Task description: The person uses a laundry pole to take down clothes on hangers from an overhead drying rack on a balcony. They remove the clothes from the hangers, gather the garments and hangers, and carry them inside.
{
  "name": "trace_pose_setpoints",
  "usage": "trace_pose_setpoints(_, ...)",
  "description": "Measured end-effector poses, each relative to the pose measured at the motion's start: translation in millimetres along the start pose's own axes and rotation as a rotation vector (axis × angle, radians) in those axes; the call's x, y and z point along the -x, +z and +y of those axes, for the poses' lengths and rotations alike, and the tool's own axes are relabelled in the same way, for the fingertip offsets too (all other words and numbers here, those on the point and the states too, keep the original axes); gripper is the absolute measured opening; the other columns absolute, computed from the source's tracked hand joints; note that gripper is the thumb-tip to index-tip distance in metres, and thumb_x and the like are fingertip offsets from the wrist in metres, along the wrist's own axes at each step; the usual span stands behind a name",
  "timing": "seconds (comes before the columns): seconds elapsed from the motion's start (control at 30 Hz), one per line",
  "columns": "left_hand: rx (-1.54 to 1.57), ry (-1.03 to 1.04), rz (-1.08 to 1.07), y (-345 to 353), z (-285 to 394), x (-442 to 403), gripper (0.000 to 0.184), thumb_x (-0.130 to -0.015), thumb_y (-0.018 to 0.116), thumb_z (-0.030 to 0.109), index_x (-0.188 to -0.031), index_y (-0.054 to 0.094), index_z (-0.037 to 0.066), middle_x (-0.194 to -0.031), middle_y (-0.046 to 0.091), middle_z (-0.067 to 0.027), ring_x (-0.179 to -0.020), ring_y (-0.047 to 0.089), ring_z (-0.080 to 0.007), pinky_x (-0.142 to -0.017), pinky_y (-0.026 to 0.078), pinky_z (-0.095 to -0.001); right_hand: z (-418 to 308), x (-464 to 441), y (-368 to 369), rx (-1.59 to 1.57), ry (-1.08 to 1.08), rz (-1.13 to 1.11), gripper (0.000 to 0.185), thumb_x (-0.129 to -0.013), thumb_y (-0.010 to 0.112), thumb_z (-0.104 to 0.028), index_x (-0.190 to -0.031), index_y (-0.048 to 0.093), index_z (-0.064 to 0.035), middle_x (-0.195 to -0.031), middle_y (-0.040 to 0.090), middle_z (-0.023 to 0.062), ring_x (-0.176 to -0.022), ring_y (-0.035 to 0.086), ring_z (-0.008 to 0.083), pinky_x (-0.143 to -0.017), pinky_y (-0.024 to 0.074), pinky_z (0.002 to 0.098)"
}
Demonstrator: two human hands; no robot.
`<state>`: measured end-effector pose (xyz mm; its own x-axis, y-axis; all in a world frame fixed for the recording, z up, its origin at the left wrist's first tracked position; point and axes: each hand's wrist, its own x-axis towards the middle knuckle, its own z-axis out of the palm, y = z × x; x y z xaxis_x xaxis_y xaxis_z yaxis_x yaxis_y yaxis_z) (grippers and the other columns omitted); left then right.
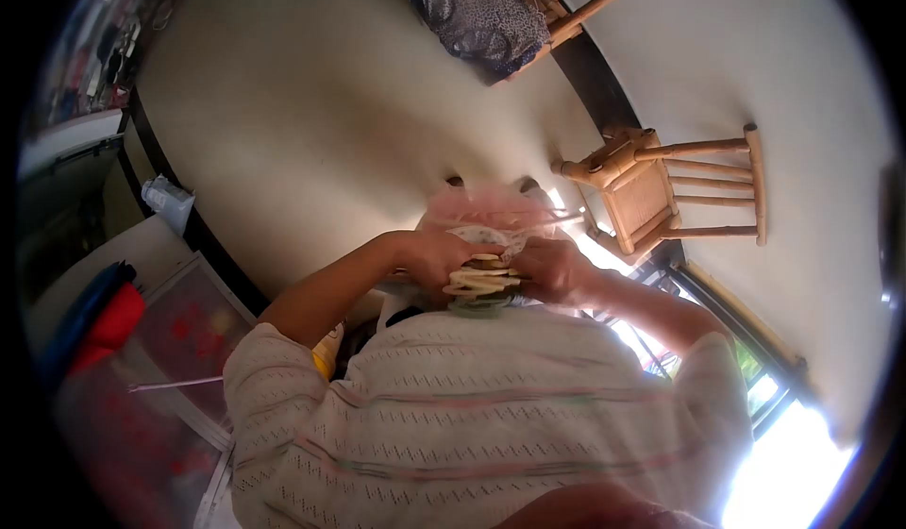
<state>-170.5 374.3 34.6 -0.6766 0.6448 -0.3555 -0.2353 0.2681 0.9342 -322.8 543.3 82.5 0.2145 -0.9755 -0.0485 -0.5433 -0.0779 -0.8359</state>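
In front of my torso, my left hand and my right hand are close together, both with curled fingers. Between them is a bundle of pale, flat strips stacked on one another; their exact kind is unclear. Each hand appears to grip one side of the bundle. A white cloth with small dark specks shows just beyond my fingers, near both hands. Past it is a blurred, pink, filmy cloth. Something greenish lies under the strips, against my shirt. My fingertips are largely hidden.
A bamboo chair stands at the right by the wall. Another wooden chair is at the top, with a dark patterned bag beside it. At left are a red and blue item and a framed panel.
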Motion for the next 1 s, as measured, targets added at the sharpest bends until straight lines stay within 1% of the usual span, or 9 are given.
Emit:
trace_pose_setpoints(0.13, 0.136, 0.024, 0.040, -17.8, -7.2, 8.2, 0.074, -0.061, 0.063, 0.019, -0.128, 0.033, 0.012, -0.132, 0.031, -0.0114, -0.112, 0.040, -0.0291, -0.093, 0.033, -0.0349, 16.3, -18.1, -15.4, -0.050, 0.121, -0.158, 0.026, -0.063, 0.064, -0.009, -0.087, 0.055, -0.0036, -0.073, 0.054, 0.0125, -0.074, 0.056, 0.0300, -0.064, 0.0471, 0.0376)
trace_pose_setpoints(0.27, -0.345, -0.240, 0.286, -35.5, 5.7, 3.0, 0.056, -0.066, 0.061, 0.018, -0.120, 0.045, 0.019, -0.122, 0.037, -0.0096, -0.119, 0.028, -0.0285, -0.096, 0.023, -0.0433, 44.1, -37.3, -26.0, -0.225, 0.077, -0.121, 0.025, -0.062, 0.064, -0.008, -0.085, 0.055, -0.0033, -0.071, 0.054, 0.0119, -0.072, 0.056, 0.0297, -0.062, 0.0462, 0.0377)
trace_pose_setpoints(0.4, -0.586, -0.270, 0.497, -92.4, 3.7, -2.0, 0.043, -0.067, 0.061, 0.015, -0.109, 0.056, 0.020, -0.125, 0.034, -0.0089, -0.118, 0.027, -0.0316, -0.094, 0.026, -0.0425, 88.0, -69.4, -56.8, -0.325, 0.043, -0.150, 0.023, -0.062, 0.063, -0.008, -0.083, 0.056, -0.0042, -0.069, 0.054, 0.0116, -0.069, 0.055, 0.0288, -0.060, 0.0456, 0.0375)
trace_pose_setpoints(0.5, -0.147, -0.069, 0.408, -130.6, -28.0, -13.7, 0.044, -0.064, 0.064, 0.015, -0.108, 0.055, 0.016, -0.123, 0.036, -0.0103, -0.116, 0.031, -0.0303, -0.092, 0.028, -0.0408, 125.7, -84.6, -81.6, -0.345, 0.076, -0.224, 0.027, -0.061, 0.065, -0.009, -0.087, 0.059, -0.0052, -0.072, 0.055, 0.0110, -0.065, 0.055, 0.0265, -0.058, 0.0456, 0.0353)
trace_pose_setpoints(0.6, 0.469, -0.103, 0.127, -155.2, -50.6, -42.6, 0.050, -0.048, 0.074, 0.020, -0.094, 0.058, 0.010, -0.112, 0.047, -0.0109, -0.106, 0.041, -0.0301, -0.088, 0.034, -0.0396, 158.0, -107.9, -116.6, -0.352, 0.264, -0.446, 0.023, -0.064, 0.063, -0.010, -0.086, 0.060, -0.0067, -0.073, 0.057, 0.0100, -0.068, 0.056, 0.0237, -0.061, 0.0463, 0.0312)
trace_pose_setpoints(0.73, 0.686, -0.070, 0.279, -165.6, -68.2, -49.2, 0.055, -0.047, 0.074, 0.021, -0.096, 0.054, 0.008, -0.102, 0.052, -0.0106, -0.103, 0.044, -0.0287, -0.087, 0.036, -0.0360, 232.0, -163.7, -154.7, -0.671, 0.652, -0.692, 0.018, -0.074, 0.061, -0.015, -0.091, 0.061, -0.0082, -0.081, 0.060, 0.0061, -0.073, 0.056, 0.0161, -0.065, 0.0464, 0.0269)
trace_pose_setpoints(0.77, 0.627, -0.038, 0.348, -166.3, -71.1, -48.9, 0.056, -0.047, 0.074, 0.021, -0.098, 0.053, 0.008, -0.101, 0.052, -0.0105, -0.102, 0.044, -0.0288, -0.086, 0.036, -0.0362, 264.9, -186.5, -163.4, -0.744, 1.051, -0.465, 0.017, -0.080, 0.059, -0.018, -0.094, 0.060, -0.0085, -0.088, 0.061, 0.0034, -0.076, 0.055, 0.0114, -0.068, 0.0458, 0.0250)
trace_pose_setpoints(0.9, 0.642, -0.121, 0.400, -158.0, -80.9, -46.8, 0.058, -0.047, 0.075, 0.021, -0.099, 0.053, 0.009, -0.099, 0.052, -0.0105, -0.100, 0.044, -0.0286, -0.085, 0.036, -0.0366, 509.0, -192.0, -165.2, -0.503, 0.988, 0.165, 0.021, -0.079, 0.061, -0.021, -0.094, 0.059, -0.0068, -0.090, 0.060, 0.0034, -0.080, 0.054, 0.0095, -0.066, 0.0424, 0.0251)
trace_pose_setpoints(1.0, 0.727, -0.146, 0.406, -159.2, -86.3, -44.6, 0.056, -0.047, 0.074, 0.020, -0.098, 0.053, 0.008, -0.098, 0.051, -0.0103, -0.097, 0.044, -0.0276, -0.085, 0.036, -0.0350, 594.5, -212.4, -157.9, -0.435, 1.117, 0.173, 0.042, -0.072, 0.067, -0.027, -0.104, 0.053, -0.0028, -0.095, 0.058, 0.0071, -0.084, 0.053, 0.0156, -0.071, 0.0426, 0.0304)
